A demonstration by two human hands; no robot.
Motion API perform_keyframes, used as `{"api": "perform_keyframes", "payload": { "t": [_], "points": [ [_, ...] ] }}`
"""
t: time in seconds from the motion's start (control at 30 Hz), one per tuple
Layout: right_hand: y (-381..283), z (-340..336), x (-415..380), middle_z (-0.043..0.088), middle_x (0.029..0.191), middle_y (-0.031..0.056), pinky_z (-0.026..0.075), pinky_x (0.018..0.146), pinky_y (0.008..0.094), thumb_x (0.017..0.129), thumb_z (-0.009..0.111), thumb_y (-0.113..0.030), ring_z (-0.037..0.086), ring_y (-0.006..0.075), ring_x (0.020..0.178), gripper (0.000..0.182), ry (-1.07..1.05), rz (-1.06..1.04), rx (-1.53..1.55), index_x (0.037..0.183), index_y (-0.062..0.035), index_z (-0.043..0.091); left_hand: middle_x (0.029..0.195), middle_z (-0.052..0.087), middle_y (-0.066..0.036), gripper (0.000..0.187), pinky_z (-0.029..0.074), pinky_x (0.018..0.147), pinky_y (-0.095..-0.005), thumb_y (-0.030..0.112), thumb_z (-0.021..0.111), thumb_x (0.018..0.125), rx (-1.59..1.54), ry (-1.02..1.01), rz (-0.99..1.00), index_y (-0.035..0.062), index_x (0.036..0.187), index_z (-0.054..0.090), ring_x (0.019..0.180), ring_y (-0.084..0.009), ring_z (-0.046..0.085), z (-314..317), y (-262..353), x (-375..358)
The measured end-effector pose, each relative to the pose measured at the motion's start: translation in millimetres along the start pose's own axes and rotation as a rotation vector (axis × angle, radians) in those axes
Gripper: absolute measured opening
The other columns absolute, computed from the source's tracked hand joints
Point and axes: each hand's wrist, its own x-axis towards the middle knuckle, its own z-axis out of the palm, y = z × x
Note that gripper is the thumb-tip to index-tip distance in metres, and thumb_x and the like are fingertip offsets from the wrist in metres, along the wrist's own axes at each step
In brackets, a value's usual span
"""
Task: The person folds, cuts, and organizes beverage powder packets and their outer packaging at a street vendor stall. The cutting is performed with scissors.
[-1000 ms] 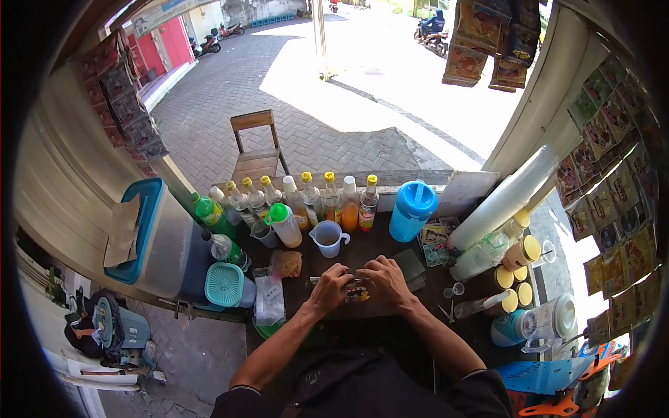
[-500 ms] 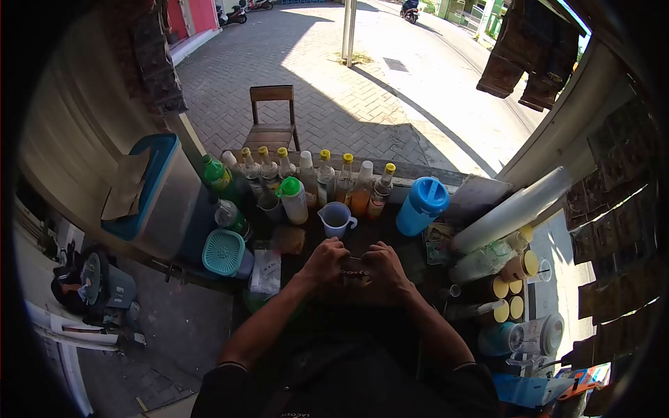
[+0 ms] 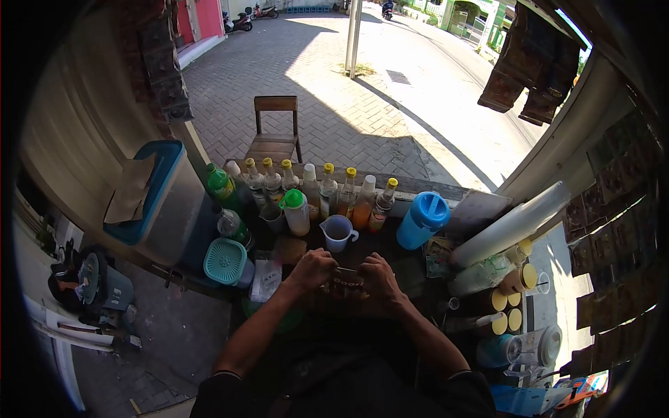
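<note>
Between my two hands is a small dark brown packet (image 3: 348, 280) with pale lettering, pinched at its upper corners. My left hand (image 3: 313, 268) grips the left corner with curled fingers. On the other corner, my right hand (image 3: 377, 274) is closed in the same way. Just beyond the packet stands a pale measuring jug (image 3: 337, 233), its handle to the right. A green-lidded container (image 3: 296, 212) is at the jug's left. Near my left hand lie a brown item (image 3: 289, 249), too dim to name, and a clear plastic packet (image 3: 265, 280).
A row of bottles (image 3: 346, 193) lines the far edge. At the right are a blue pitcher (image 3: 424, 220), a long plastic roll (image 3: 512, 224) and yellow-lidded jars (image 3: 499, 299). At the left are a teal-lidded tub (image 3: 226, 262) and a large blue-lidded box (image 3: 174, 209). A wooden chair (image 3: 274, 143) stands outside.
My hands have moved slightly apart with the packet between them, and more of its lettering shows. The whole view has shifted, with the bottles lower in it. A distant motorbike has moved left.
</note>
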Motion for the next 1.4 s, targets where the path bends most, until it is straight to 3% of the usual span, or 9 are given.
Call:
{"api": "perform_keyframes", "payload": {
  "t": [0.23, 0.33, 0.53, 0.6, 0.8, 0.93, 1.0, 1.17, 1.4],
  "points": [
    [-15.2, -13.4, 4.7, 0.064, 0.086, 0.0037, 0.043, 0.076, 0.036, 0.065, 0.075, -0.015, 0.057, 0.0233, 0.087, 0.019, -0.051, 0.071, -0.055, 0.082, -0.0107, 0.07, 0.077, 0.063, -0.012, 0.014, 0.052, 0.08, -0.0392, 0.008, 0.073, 0.065, -0.135, 0.09, 0.052, 0.0032, 0.078, 0.07, 0.079, -0.0281, 0.064, 7.6, -3.6, -4.7],
    [-20.9, -9.2, 8.8, 0.065, 0.09, 0.0025, 0.043, 0.078, 0.0369, 0.066, 0.074, -0.018, 0.056, 0.0229, 0.09, 0.022, -0.087, 0.011, -0.014, 0.086, -0.0125, 0.07, 0.075, 0.061, -0.014, 0.014, 0.051, 0.073, -0.039, -0.001, 0.065, 0.064, -0.196, 0.071, 0.028, 0.0012, 0.076, 0.07, 0.076, -0.0321, 0.062, 4.5, 2.1, -2.3],
    [-27.4, 10.2, 10.2, 0.057, 0.073, 0.0063, 0.044, 0.072, 0.0365, 0.061, 0.079, -0.023, 0.054, 0.0238, 0.076, 0.026, 0.034, -0.05, 0.012, 0.072, -0.0065, 0.062, 0.077, 0.064, -0.014, 0.02, 0.052, 0.074, -0.0381, 0.008, 0.064, 0.068, -0.195, -0.043, -0.038, -0.0009, 0.084, 0.071, 0.078, -0.0298, 0.064, -9.1, 2.1, -16.5],
    [-31.8, 10.6, 9.4, 0.058, 0.075, 0.0079, 0.044, 0.072, 0.0372, 0.061, 0.079, -0.023, 0.054, 0.0249, 0.077, 0.029, 0.02, 0.004, 0.032, 0.073, -0.0051, 0.06, 0.08, 0.066, -0.015, 0.022, 0.052, 0.077, -0.0391, 0.009, 0.064, 0.068, -0.275, -0.031, -0.18, -0.0007, 0.087, 0.071, 0.078, -0.0313, 0.066, -11.2, -7.5, -26.1],
    [-47.9, -10.4, 15.6, 0.058, 0.076, 0.0083, 0.044, 0.071, 0.0379, 0.063, 0.078, -0.026, 0.056, 0.0255, 0.077, 0.028, 0.019, -0.087, -0.07, 0.074, -0.0064, 0.061, 0.084, 0.069, -0.019, 0.017, 0.049, 0.098, -0.0381, 0.007, 0.068, 0.069, -0.24, 0.129, -0.095, 0.0051, 0.084, 0.074, 0.084, -0.0316, 0.069, 0.9, -15.5, -25.0],
    [-35.6, 13.4, 12.0, 0.06, 0.075, 0.0061, 0.044, 0.071, 0.0373, 0.063, 0.077, -0.026, 0.056, 0.0242, 0.077, 0.021, -0.007, -0.057, -0.039, 0.07, -0.0096, 0.065, 0.085, 0.07, -0.016, 0.021, 0.053, 0.089, -0.0369, 0.006, 0.067, 0.071, -0.24, 0.062, -0.106, 0.0074, 0.091, 0.075, 0.082, -0.0298, 0.07, -16.7, -10.5, -27.6],
    [-23.2, 25.7, 9.3, 0.06, 0.075, 0.0054, 0.044, 0.071, 0.0373, 0.063, 0.076, -0.025, 0.056, 0.024, 0.077, 0.02, -0.018, -0.056, -0.027, 0.069, -0.01, 0.065, 0.084, 0.071, -0.016, 0.023, 0.054, 0.081, -0.0369, 0.005, 0.066, 0.071, -0.339, 0.033, -0.275, 0.0065, 0.093, 0.074, 0.081, -0.0301, 0.07, -21.1, -9.1, -33.6],
    [-50.5, 9.4, 13.3, 0.06, 0.075, 0.0056, 0.045, 0.071, 0.037, 0.065, 0.075, -0.026, 0.057, 0.0244, 0.078, 0.019, -0.126, -0.103, -0.086, 0.071, -0.0104, 0.066, 0.081, 0.07, -0.013, 0.023, 0.052, 0.075, -0.0383, 0.009, 0.065, 0.067, -0.293, 0.139, -0.234, 0.0049, 0.088, 0.073, 0.077, -0.0307, 0.068, -2.4, -19.3, -50.7],
    [-54.6, 30.6, 23.3, 0.061, 0.08, 0.0072, 0.046, 0.074, 0.0373, 0.068, 0.074, -0.025, 0.057, 0.0261, 0.085, 0.019, -0.007, -0.014, -0.077, 0.075, -0.0086, 0.066, 0.078, 0.067, -0.011, 0.018, 0.05, 0.071, -0.0373, 0.01, 0.065, 0.066, -0.165, 0.139, -0.066, 0.0037, 0.082, 0.072, 0.077, -0.0287, 0.066, -9.3, -15.1, -47.2]
  ]
}}
